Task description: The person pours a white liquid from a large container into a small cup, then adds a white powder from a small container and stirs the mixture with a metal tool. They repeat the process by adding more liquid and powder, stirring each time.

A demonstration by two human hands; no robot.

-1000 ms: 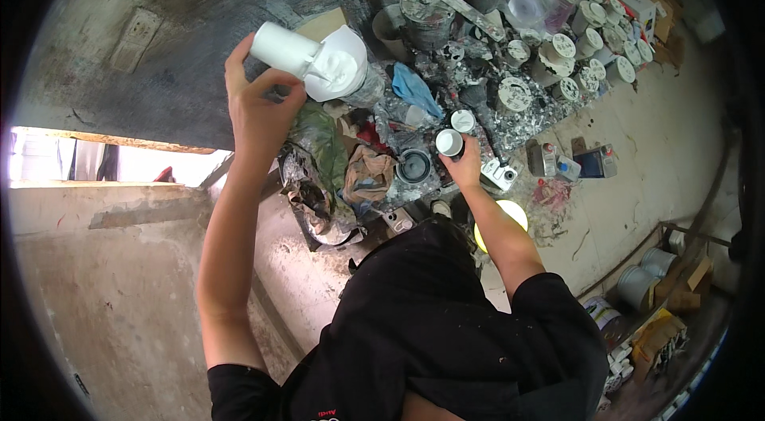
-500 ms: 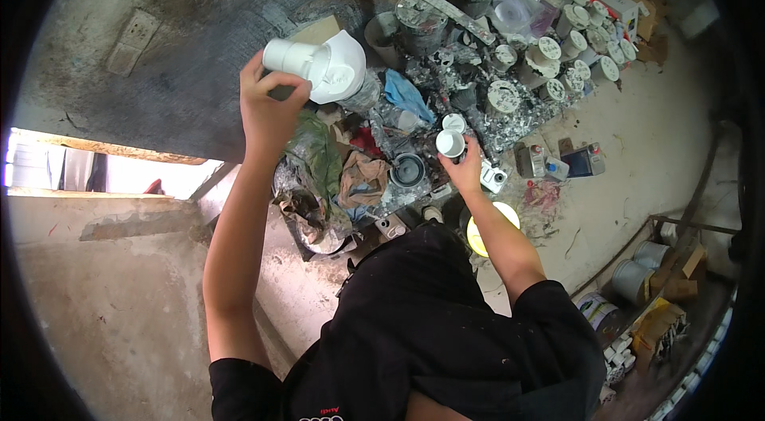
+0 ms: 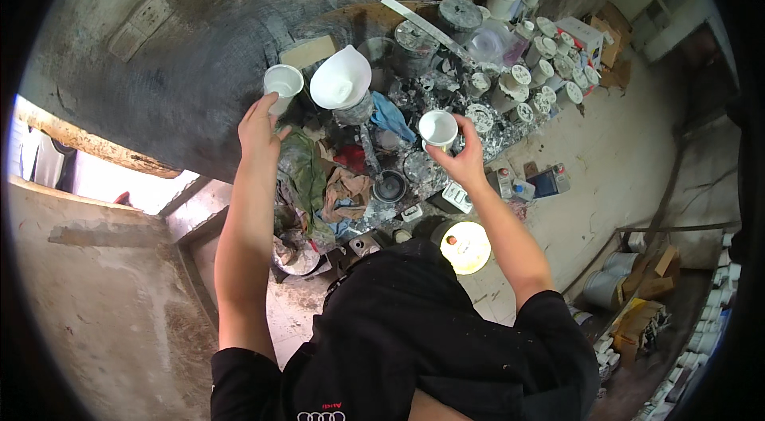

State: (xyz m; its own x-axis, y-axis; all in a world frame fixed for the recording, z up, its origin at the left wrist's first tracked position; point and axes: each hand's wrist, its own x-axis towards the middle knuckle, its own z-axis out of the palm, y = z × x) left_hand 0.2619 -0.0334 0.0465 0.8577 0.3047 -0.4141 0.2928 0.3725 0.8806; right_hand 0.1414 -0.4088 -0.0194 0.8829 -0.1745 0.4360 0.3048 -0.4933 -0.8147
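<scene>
My left hand grips a white plastic cup, now nearly upright beside a white cone-shaped strainer. The strainer sits on a grey, paint-crusted holder and has white material in its bottom. Further right, my right hand has its fingers around a second white cup, mouth up, over the cluttered bench. How much either cup contains, I cannot tell. A blue cloth lies between the strainer and the right-hand cup.
Paint-splattered tubs and lidded pots crowd the bench's back and right. A long white strip lies across them. Rags hang at the front left. A lit yellow-white round lid and metal cans are lower right.
The left cup has gone from tipped sideways over the strainer to nearly upright at its left. My right hand has raised its cup slightly leftward. The whole view has shifted.
</scene>
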